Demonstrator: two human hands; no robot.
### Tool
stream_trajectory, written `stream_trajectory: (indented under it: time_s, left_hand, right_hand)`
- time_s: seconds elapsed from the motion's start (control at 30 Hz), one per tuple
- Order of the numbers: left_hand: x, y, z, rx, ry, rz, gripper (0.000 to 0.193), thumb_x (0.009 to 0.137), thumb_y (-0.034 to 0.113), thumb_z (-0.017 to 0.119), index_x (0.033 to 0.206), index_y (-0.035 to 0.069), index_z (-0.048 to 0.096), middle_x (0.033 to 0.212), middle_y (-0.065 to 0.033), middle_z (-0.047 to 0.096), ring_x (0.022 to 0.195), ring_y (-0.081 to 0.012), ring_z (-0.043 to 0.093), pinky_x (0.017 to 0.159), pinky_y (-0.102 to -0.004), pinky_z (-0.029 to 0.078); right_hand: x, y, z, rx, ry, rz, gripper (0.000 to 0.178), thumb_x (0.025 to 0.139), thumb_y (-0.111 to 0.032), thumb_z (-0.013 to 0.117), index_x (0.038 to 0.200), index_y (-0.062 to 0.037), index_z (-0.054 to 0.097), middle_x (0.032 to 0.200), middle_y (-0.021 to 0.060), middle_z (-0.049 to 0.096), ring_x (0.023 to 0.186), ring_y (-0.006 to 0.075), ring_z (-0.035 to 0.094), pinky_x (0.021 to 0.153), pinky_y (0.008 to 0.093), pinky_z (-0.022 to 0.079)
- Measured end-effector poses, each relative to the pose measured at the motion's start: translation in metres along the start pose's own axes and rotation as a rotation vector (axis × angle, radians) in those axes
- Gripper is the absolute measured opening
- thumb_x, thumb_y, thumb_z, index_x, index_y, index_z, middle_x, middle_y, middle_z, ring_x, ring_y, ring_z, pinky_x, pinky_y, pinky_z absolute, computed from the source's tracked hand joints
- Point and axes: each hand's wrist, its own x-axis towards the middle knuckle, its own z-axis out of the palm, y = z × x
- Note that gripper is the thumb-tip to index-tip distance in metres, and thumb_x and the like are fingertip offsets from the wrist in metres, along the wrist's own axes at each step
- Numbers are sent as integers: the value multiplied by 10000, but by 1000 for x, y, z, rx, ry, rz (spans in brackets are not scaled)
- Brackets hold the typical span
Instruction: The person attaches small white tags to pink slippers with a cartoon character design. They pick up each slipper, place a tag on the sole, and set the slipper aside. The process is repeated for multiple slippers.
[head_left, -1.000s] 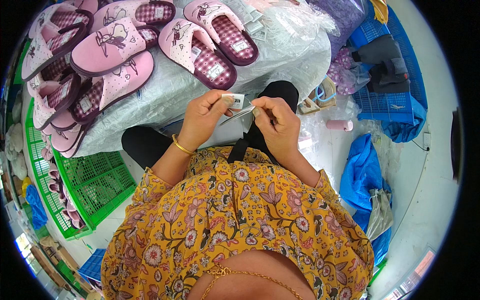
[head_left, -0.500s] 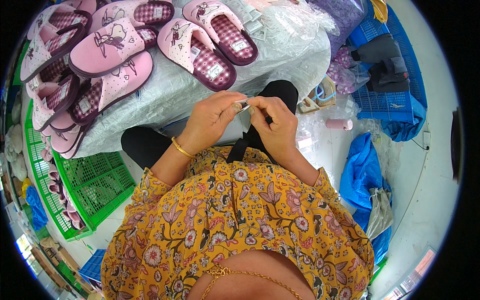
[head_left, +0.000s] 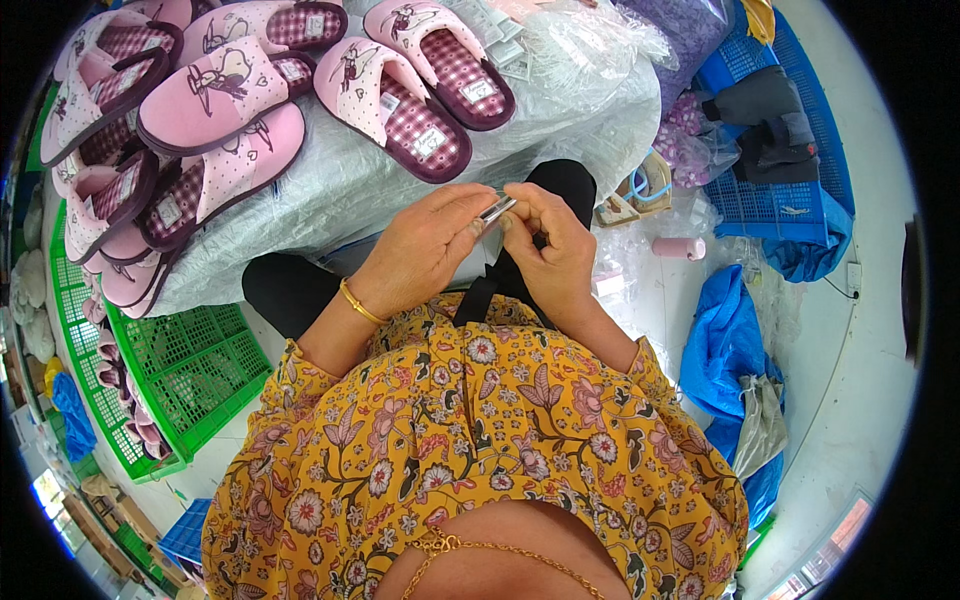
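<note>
Over my lap both hands meet at their fingertips. My left hand is closed, its thumb and fingers pressed on one end of a small flat silvery piece. The other end is pinched by my right hand. Its kind is too small to make out, and the fingers cover part of it. Just beyond the hands, a pair of pink-and-white slippers with dark plum checked insoles lies on the plastic-covered table.
More pink slippers are heaped at the table's left. Below them stands a green plastic crate. A blue crate with dark cloth is at the right, near a pink roll and a blue bag on the floor.
My left hand has tilted and its fingers have straightened a little, so more of the silvery piece shows between the two hands. The slippers have not moved.
</note>
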Motion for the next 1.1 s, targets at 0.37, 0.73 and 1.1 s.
stream_trajectory:
  time_s: [0.37, 0.73, 1.1]
  left_hand:
    - [-6, -10, 0, -390, -14, -160, 334, 962, 94, 487, 1255, -17, 602, 1215, -127, 638, 1103, -227, 608, 984, -346, 459]
    - [-7, -22, 2, -977, 36, -477, 369, 963, 53, 407, 1279, -66, 557, 1188, -159, 646, 1072, -185, 622, 968, -330, 476]
    - [-5, -24, 2, -1066, 119, -553, 343, 961, 45, 425, 1254, -67, 563, 1248, -175, 625, 1123, -223, 623, 964, -348, 488]
  right_hand:
    - [-1, 4, -2, -62, 18, -98, 199, 797, 67, 691, 967, -36, 672, 873, 69, 654, 646, 112, 578, 573, 241, 473]
    - [-2, 7, -2, -55, 43, -104, 212, 777, 76, 702, 947, -44, 661, 860, 52, 660, 647, 111, 583, 571, 233, 470]
    - [-2, 4, -6, -120, 31, -183, 219, 773, 80, 700, 950, -41, 655, 870, 65, 660, 688, 145, 616, 603, 256, 497]
